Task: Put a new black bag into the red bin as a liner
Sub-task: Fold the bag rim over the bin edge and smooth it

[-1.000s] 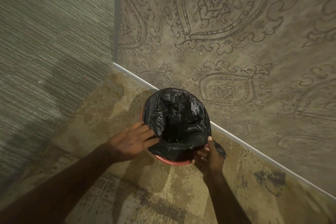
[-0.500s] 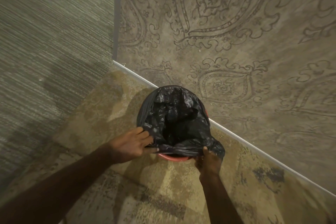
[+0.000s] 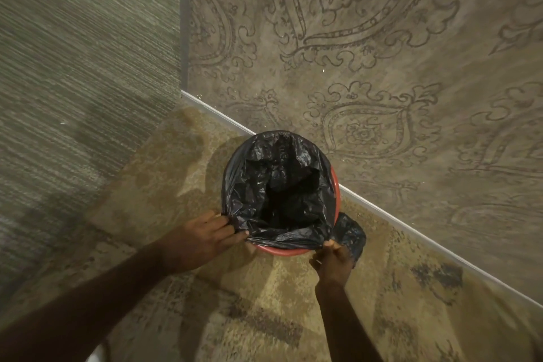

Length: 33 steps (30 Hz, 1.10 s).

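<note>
The red bin (image 3: 296, 250) stands on the patterned carpet (image 3: 264, 303), its far side close against the skirting (image 3: 411, 232) of the patterned wall (image 3: 382, 53). The black bag (image 3: 282, 185) sits inside it with its mouth open upward, and its edge is already draped over most of the bin's rim; red shows only along the near edge and in a thin strip on the wall side.

The left hand (image 3: 202, 239) rests at the bin's near-left side, its fingers (image 3: 235, 233) pinching the bag's edge against the rim, seemingly to keep that side from slipping inward. The right hand (image 3: 332, 258) is at the bin's near-right side, fingers pressed together on the same edge, which runs taut between the two hands. Beyond it, a loose flap of bag hangs outside the bin.

The grips suggest the step in hand is stretching the last slack stretch down over the near rim, so the liner holds by itself.
</note>
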Available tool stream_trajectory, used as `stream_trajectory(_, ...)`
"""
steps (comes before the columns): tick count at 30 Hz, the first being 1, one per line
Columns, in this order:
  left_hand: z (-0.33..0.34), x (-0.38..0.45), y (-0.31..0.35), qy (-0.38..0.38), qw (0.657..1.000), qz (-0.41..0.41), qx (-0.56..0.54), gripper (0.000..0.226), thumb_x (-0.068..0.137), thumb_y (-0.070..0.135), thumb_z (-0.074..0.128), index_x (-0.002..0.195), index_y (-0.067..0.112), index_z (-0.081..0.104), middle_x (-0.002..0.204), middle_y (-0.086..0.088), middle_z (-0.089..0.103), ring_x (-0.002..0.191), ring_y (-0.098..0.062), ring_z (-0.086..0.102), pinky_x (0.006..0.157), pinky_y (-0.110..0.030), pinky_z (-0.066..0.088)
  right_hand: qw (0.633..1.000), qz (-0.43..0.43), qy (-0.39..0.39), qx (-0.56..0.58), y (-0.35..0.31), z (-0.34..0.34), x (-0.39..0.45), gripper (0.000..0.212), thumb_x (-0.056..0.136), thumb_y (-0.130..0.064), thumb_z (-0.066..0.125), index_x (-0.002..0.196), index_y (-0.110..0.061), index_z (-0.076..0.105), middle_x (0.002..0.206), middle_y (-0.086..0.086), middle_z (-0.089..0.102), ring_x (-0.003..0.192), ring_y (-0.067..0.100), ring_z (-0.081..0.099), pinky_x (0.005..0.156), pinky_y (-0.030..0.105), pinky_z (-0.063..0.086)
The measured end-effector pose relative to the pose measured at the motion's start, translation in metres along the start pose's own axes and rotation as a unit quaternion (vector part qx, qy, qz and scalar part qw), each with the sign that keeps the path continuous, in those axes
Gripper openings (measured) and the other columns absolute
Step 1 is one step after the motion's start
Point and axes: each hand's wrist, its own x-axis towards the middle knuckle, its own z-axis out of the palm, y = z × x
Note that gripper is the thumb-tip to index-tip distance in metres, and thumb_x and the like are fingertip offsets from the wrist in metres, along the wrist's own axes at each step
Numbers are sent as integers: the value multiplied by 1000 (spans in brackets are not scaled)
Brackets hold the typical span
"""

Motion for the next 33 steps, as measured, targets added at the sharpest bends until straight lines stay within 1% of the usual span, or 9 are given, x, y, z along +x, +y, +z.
stream_trajectory(4,-9,14,6,-18,999,-27,-37,33,96,21,50,123,21,68,110,3,72,100,-18,69,92,-34,57,997,-63,-15,-29,2,-2,-1,9,99,-2,56,106,1,61,77,13,62,62,21,58,45,27,55)
stream_trajectory(8,-11,31,23,-46,992,-41,-112,30,103,27,43,112,20,71,108,4,70,100,-18,66,92,-34,53,997,-54,-31,-44,2,-3,1,10,101,-4,53,107,-1,59,87,17,68,68,28,67,56,36,57)
stream_trajectory(10,-7,34,29,-35,997,10,-74,25,102,21,47,108,20,72,100,6,69,93,-16,67,91,-32,53,996,-53,-42,-52,1,-3,3,10,103,-8,50,105,-3,59,88,15,70,70,29,69,55,35,57)
stream_trajectory(14,1,32,37,-56,997,45,-1,39,94,14,43,126,18,67,104,3,70,94,-17,67,89,-36,58,996,-47,-49,-61,-7,-4,11,13,103,-12,51,94,-13,61,84,11,70,68,26,69,55,33,55)
stream_trajectory(19,9,14,27,-179,983,-45,-11,50,81,23,63,130,17,66,133,-8,67,120,-30,66,95,-48,57,997,30,-41,-50,-18,-3,32,12,101,-9,50,98,-10,61,86,12,70,72,29,68,63,34,53)
stream_trajectory(22,5,10,14,-231,969,-79,-36,56,80,31,55,135,24,61,137,-3,65,123,-25,64,98,-46,56,993,77,-73,-60,-22,6,44,17,100,-14,50,92,-14,64,88,10,72,81,28,69,68,38,57)
stream_trajectory(25,3,13,7,-245,961,-102,-75,64,73,34,68,136,25,61,136,0,66,123,-22,65,101,-46,54,989,115,-79,-49,-28,13,57,18,100,-16,48,95,-14,65,89,11,71,86,28,67,70,38,56)
stream_trajectory(31,4,14,8,-130,982,-96,-98,55,76,26,49,127,29,69,132,7,69,118,-15,68,91,-31,60,979,161,-78,-98,-48,22,70,20,104,-20,47,96,-7,61,99,17,68,92,34,65,95,52,56)
stream_trajectory(33,2,12,11,-37,963,-194,-185,45,80,22,54,119,35,73,119,12,75,100,-7,74,77,-24,61,984,79,-53,-149,-60,25,72,25,104,-14,44,108,1,63,97,17,66,95,35,64,91,50,55)
